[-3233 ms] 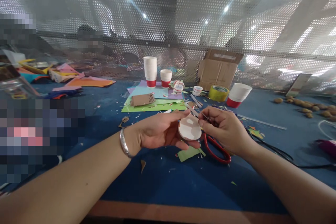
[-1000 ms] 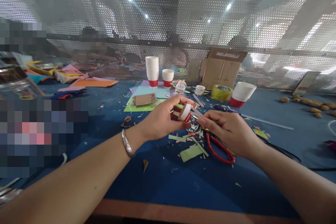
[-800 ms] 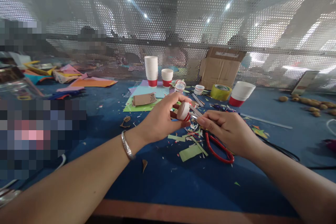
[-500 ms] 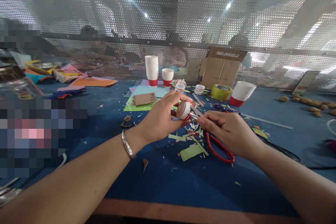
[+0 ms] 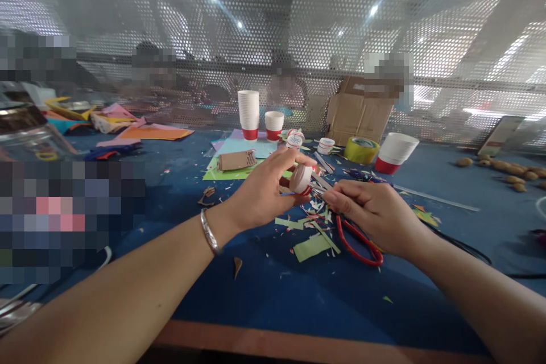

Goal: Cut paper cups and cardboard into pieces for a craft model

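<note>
My left hand [image 5: 273, 187] is closed around a cut paper cup piece [image 5: 301, 180], a short white round with red along its edge. My right hand [image 5: 369, 213] grips a pair of scissors [image 5: 359, 243] with red handles. One large red loop hangs below my right palm. The metal blades point left and meet the red edge of the cup piece; how far they are apart is hard to see. Beneath both hands lie paper scraps, among them a pale green piece [image 5: 313, 247].
Behind stand paper cup stacks [image 5: 248, 108] and another tilted stack [image 5: 396, 152], yellow tape [image 5: 361, 151] and a cardboard box [image 5: 358, 114]. Folded brown cardboard [image 5: 236, 160] lies on coloured sheets. More white cup pieces [image 5: 326, 145] sit mid-table. A perforated metal screen [image 5: 273, 23] rises beyond.
Both hands keep their hold on the cup piece and the scissors, with only a very slight shift. The whole view has moved a little to the right.
</note>
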